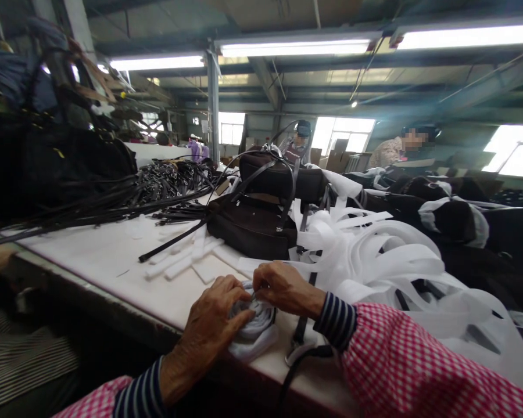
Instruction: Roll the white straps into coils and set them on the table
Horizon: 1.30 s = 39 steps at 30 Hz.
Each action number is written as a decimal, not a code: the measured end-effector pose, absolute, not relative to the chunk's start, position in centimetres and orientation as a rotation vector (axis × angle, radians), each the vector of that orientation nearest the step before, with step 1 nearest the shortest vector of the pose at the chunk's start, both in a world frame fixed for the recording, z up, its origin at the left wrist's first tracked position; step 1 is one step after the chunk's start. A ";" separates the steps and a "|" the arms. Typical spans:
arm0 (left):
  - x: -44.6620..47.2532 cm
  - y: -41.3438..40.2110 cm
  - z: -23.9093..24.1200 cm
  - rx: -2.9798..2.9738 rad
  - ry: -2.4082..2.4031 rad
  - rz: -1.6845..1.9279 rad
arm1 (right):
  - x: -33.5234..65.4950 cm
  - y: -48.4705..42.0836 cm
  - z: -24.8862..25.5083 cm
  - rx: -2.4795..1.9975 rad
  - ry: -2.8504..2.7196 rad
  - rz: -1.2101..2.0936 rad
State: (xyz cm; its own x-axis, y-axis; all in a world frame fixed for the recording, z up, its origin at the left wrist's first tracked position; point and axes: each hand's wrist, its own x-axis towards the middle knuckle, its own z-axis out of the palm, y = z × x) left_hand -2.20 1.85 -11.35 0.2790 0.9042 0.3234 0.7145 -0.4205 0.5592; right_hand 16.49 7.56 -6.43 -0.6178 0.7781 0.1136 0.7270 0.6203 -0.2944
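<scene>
Head view, looking down over the near edge of the table (pixel 104 255): both hands are on one small thing, a roll of white strip (pixel 255 335), which sits right at the table's front edge between them.

The left hand (pixel 213 325) comes in from the left and cups the roll, with its fingers curled round the side, so it's closed on it. The right hand (pixel 283 287) rests on the far upper side with its fingertips pinched down onto the top rim (can't tell if they're nipping a loose end or just pressing, the fingers hide it). Neither hand is really nearer, since both touch it. The left carries the bulk of it and the right works the top.

The coiled layers face up toward the camera, so I'd say the roll's axis points roughly up and back at the person, not along the table.

Around it:
- a black strap (pixel 300 332) lies just right of the roll, passing under the right wrist
- a couple of dark bags (pixel 253 229) sit straight beyond the hands
- a heap of loose white strips (pixel 375 249) spreads off to the right
- a bundle of thin black straps (pixel 113 200) is well apart on the far left
</scene>
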 end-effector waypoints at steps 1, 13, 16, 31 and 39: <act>-2.2 1.9 -11.4 2.251 1.480 0.882 | 16.3 7.8 -6.1 -1.242 -2.646 0.337; -2.0 1.6 -10.9 2.300 1.519 0.818 | 15.4 9.4 -4.2 -1.168 -2.909 0.521; -2.1 1.7 -11.2 2.346 1.521 0.794 | 14.5 9.7 -3.9 -1.132 -3.059 0.327; -2.2 1.9 -12.7 2.252 1.412 0.989 | 15.7 7.7 -6.2 -0.987 -2.985 -0.046; -2.3 1.8 -12.3 2.256 1.431 0.924 | 15.6 9.6 -4.7 -0.878 -3.049 0.497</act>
State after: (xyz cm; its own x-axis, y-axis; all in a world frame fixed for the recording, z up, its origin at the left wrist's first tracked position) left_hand -2.34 1.76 -12.31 0.2917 0.8892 0.3525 0.6868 -0.4512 0.5698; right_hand 15.59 9.62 -4.70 -0.8481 0.5079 -0.1509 0.5295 0.8027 -0.2745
